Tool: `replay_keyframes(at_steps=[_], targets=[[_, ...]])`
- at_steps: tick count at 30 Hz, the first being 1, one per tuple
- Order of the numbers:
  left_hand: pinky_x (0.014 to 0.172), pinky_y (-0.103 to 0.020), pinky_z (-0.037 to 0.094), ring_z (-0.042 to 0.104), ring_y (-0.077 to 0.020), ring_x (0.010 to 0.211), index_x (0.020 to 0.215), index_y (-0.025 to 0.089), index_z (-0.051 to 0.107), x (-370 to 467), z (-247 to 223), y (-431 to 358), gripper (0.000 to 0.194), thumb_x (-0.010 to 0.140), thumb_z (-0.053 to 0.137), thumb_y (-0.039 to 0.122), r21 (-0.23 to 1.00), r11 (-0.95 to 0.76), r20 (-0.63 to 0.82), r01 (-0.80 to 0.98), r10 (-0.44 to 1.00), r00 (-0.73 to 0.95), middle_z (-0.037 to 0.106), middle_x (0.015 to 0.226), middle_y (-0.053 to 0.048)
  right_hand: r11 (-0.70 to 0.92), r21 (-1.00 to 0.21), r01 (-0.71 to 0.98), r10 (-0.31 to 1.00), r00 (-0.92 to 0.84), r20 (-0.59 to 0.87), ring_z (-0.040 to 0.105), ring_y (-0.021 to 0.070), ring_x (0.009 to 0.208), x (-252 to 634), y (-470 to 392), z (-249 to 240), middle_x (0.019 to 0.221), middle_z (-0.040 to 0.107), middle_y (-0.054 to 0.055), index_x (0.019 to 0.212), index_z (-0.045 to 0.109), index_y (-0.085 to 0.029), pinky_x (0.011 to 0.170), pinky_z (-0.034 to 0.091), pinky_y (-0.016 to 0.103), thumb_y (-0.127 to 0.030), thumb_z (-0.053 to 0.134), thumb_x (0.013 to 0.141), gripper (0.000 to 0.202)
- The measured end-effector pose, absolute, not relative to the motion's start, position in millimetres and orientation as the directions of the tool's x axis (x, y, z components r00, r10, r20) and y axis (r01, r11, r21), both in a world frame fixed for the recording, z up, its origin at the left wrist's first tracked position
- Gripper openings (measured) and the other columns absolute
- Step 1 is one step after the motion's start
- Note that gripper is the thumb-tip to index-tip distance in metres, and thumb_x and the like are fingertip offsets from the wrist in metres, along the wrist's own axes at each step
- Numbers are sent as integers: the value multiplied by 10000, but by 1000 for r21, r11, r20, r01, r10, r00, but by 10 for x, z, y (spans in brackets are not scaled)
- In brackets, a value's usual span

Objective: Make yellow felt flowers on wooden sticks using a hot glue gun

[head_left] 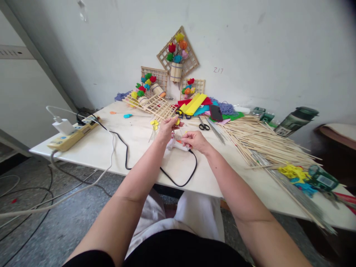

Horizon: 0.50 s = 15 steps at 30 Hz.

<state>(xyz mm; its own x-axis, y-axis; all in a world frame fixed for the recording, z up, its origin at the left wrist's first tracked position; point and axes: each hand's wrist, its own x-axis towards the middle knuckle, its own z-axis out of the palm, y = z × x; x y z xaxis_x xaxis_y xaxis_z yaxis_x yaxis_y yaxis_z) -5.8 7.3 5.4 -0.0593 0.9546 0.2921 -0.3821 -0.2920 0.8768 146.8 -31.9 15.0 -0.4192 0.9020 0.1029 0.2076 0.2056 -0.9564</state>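
My left hand (167, 130) is closed in a pinch on a small yellow flower piece (177, 121) that shows at its fingertips. A thin pale stem (180, 131) runs down from there toward my right hand (195, 141), whose fingers are pinched together at its lower end. Just beneath both hands a white glue gun (179, 145) lies on the table, partly covered by my fingers, its black cord looping toward me. Left of my hands are yellow petal pieces (154, 124) on thin stems.
Black-handled scissors (204, 127), a phone (216, 113) and yellow crepe paper (194, 104) lie beyond my hands. Wooden sticks (267, 141) spread across the right. Stick lattices with flowers (178, 55) lean at the wall. A power strip (73, 136) sits left, cords trailing.
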Motion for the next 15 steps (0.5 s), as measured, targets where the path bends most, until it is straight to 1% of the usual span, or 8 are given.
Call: replay_keyframes(at_steps=[2,8,12,15], targets=[[617,-227,456,650,-129,651,720,157,636,-62,62,73,370,671,703,517,871,-302,297,-388,952,-74,666,656,-24,202,-957,207,901,-422,99,433,59,376,1469,-317,145,507,611,5,623,603,-141,378,334,190,-300,697,644,186],[635,-235,459,649,-132,651,670,159,619,-69,59,88,337,668,702,485,866,-324,301,-382,946,-119,657,629,-16,194,-953,232,910,-406,87,430,54,375,1464,-351,183,493,604,0,609,601,-137,382,335,184,-286,690,650,178],[595,-230,444,650,-137,640,752,160,652,-62,63,87,395,691,665,550,865,-288,268,-411,957,-108,676,649,-34,193,-956,223,908,-409,88,428,53,370,1467,-349,186,490,600,-4,603,596,-140,376,332,183,-279,683,656,172],[600,-235,446,653,-143,641,771,155,658,-51,78,66,444,697,650,593,877,-280,268,-391,960,-87,684,658,-47,199,-959,204,907,-410,101,430,56,371,1475,-328,163,497,604,-2,603,593,-145,374,338,187,-289,691,653,181]])
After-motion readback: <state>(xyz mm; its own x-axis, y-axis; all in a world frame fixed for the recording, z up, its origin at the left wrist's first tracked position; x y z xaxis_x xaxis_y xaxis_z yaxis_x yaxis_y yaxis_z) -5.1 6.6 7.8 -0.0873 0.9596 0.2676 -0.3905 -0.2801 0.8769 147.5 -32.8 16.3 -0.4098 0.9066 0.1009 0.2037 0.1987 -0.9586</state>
